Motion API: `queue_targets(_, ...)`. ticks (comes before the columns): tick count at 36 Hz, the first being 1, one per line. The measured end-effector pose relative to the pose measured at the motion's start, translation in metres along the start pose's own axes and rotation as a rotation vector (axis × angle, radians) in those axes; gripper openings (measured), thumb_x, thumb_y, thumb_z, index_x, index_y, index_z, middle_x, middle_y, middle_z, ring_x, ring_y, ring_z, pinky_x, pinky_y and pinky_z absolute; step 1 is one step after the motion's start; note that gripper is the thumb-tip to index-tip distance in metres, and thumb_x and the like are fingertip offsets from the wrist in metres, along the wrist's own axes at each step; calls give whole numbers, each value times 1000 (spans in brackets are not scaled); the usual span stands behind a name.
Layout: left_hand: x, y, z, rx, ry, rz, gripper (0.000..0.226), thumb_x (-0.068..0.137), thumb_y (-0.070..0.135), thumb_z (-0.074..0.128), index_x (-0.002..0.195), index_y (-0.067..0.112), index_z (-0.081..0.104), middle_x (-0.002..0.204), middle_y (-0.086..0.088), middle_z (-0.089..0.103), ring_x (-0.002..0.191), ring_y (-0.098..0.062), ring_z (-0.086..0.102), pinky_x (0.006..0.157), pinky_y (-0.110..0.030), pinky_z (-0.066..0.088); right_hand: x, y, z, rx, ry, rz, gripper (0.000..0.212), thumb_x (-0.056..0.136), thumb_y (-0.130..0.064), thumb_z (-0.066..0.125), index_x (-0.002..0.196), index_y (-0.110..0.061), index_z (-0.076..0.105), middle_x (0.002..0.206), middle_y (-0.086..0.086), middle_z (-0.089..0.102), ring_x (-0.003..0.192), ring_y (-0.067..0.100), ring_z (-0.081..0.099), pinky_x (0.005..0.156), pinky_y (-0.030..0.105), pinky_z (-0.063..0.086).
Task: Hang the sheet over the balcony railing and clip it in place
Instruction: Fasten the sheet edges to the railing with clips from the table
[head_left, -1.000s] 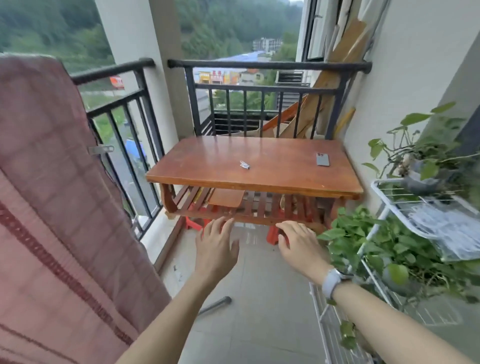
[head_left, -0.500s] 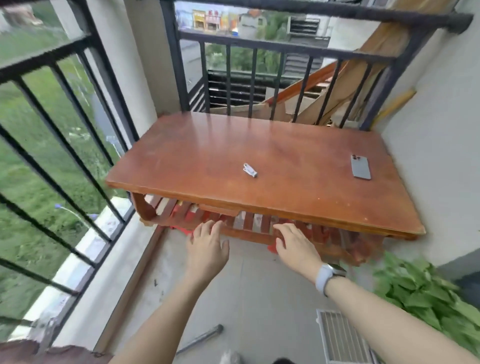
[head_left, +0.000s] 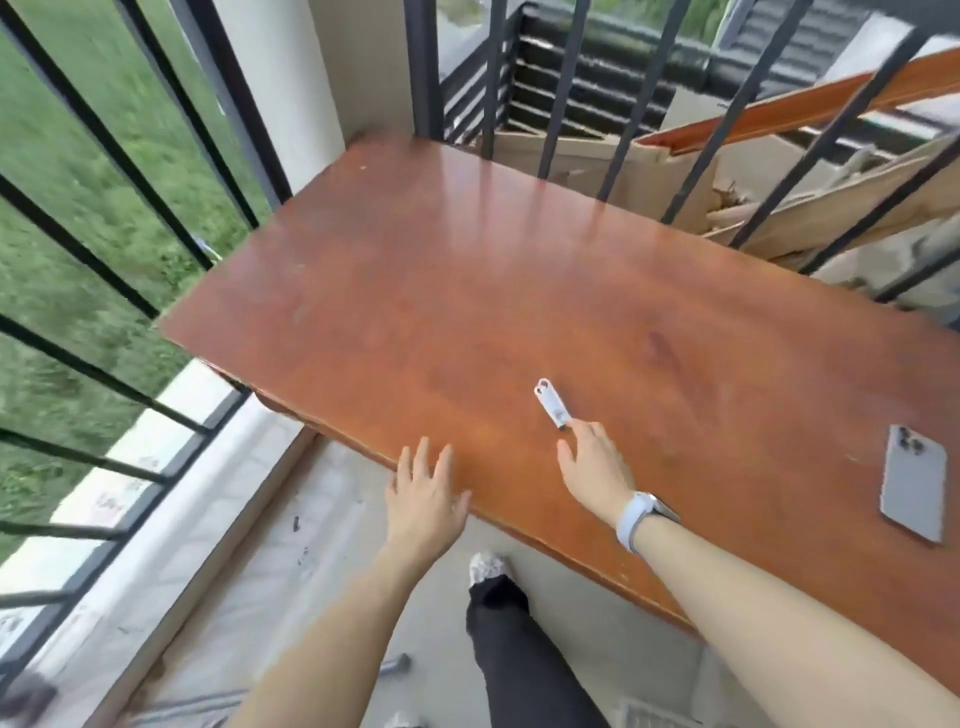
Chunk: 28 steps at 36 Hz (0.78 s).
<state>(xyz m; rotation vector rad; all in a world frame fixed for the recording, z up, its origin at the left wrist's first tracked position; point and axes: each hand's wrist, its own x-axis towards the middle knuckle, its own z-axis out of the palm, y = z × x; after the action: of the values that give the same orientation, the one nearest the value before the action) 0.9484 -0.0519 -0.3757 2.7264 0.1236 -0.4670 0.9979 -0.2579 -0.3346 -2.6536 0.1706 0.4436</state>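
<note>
**Clip on the table, fingertip reaching it**

Clip (head_left: 552, 403), small and white, lies flat on the wooden table (head_left: 467, 291). From the head view, the right hand (head_left: 595, 470) stretches a finger to the clip's near end, holding nothing. The left hand (head_left: 426, 493) hovers spread over the table's near edge, empty. A phone (head_left: 912, 490) lies face down, well apart to the right.

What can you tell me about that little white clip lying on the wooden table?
The clip is small, slim and white, plastic or painted metal by the look, with a looped hole at its far end. It lies flat on the reddish wooden table, angled away from the person, near the front edge. The right hand reaches for it, fingertip at its near end; no grip yet.
</note>
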Motion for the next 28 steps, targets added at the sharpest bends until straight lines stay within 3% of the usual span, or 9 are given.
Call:
queue_targets(6, 29, 10, 25, 71, -36, -12, 71, 87, 53, 44, 146, 27, 16, 156, -9, 3, 143, -32, -5, 114, -47, 3, 68, -6, 1, 60, -61, 38, 39, 94, -27, 42, 130, -13, 41, 129, 12, 46, 117, 30, 45, 92, 41, 42)
queue_targets(10, 29, 8, 34, 73, 9, -21, 70, 85, 60, 40, 145, 29, 20, 156, -6, 7, 143, -32, -1, 114, -45, -1, 87, -11, 5, -39, -57, 17, 28, 94, -28, 43, 116, -13, 50, 118, 13, 49, 107, 32, 48, 81, 39, 43)
queue_targets(13, 29, 6, 33, 106, -11, -22, 70, 86, 62, 35, 145, 33, 13, 157, -3, 0, 143, -28, -6, 114, -42, -5, 90, -17, 9, -59, -80, -58, 23, 92, -26, 46, 109, -11, 50, 112, 11, 51, 103, 29, 48, 76, 37, 44)
queue_targets(17, 27, 7, 25, 68, -38, -37, 64, 91, 52, 37, 145, 31, 13, 157, -2, -2, 143, -24, -9, 115, -42, -4, 88, -34, 14, -18, -123, -160, 18, 91, -27, 50, 102, -14, 46, 107, 6, 55, 99, 27, 53, 70, 33, 40)
queue_targets(24, -36, -28, 11, -180, 60, -415, 59, 94, 43, 37, 146, 25, 15, 156, -6, 9, 143, -23, 6, 114, -41, 13, 46, -94, 37, 63, -286, -387, 49, 90, -29, 50, 134, -17, 33, 130, 4, 46, 113, 25, 51, 78, 27, 37)
queue_targets(28, -116, -69, 15, -198, 148, -623, 57, 92, 43, 39, 144, 26, 22, 154, -4, 15, 142, -20, 13, 111, -37, 20, -9, -134, 64, -32, -378, -586, 35, 90, -24, 48, 124, -15, 44, 119, 9, 46, 105, 32, 52, 81, 36, 43)
